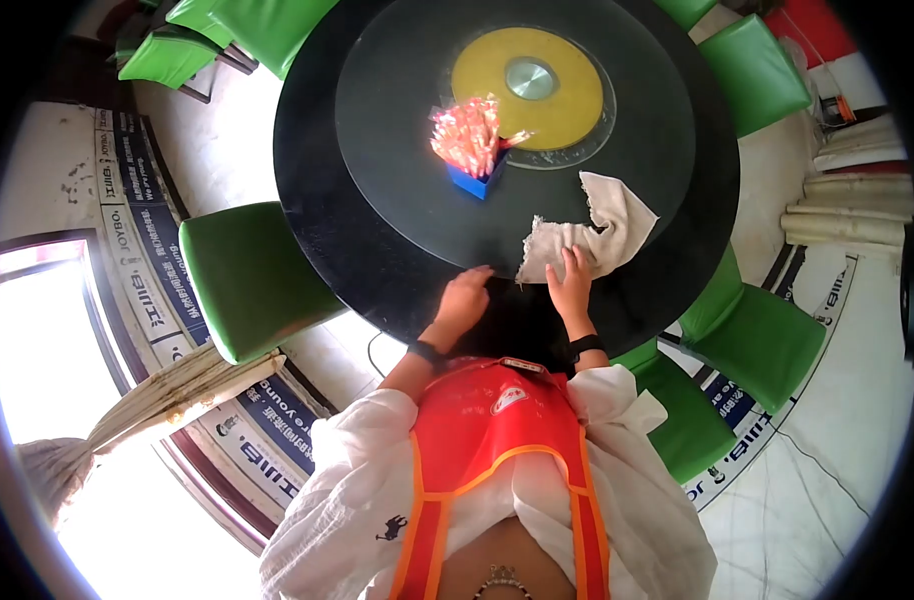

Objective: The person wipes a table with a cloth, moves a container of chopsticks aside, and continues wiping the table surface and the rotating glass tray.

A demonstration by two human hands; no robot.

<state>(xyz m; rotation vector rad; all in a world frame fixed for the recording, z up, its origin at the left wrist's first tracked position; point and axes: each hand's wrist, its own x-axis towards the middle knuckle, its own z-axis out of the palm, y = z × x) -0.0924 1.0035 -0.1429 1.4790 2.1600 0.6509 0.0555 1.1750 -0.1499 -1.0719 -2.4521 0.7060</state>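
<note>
My right hand (pixel 571 287) rests on the near edge of a crumpled off-white cloth (pixel 617 225), its fingers stretched out and apart. The cloth has frayed edges and lies across the rim of the black turntable (pixel 397 170). My left hand (pixel 464 301) is at the near rim of the turntable, left of the cloth, with fingers loosely extended and nothing seen in it. Farther in, a blue box (pixel 471 181) stands on the turntable, filled with red-and-white wrapped sticks (pixel 467 138).
The turntable sits on a round black table (pixel 312 190) and has a yellow centre disc (pixel 477 68) with a metal hub (pixel 531 78). Green chairs (pixel 242 285) surround the table. A tied curtain (pixel 167 400) hangs at the left, and a thin cable (pixel 822 470) runs over the floor at right.
</note>
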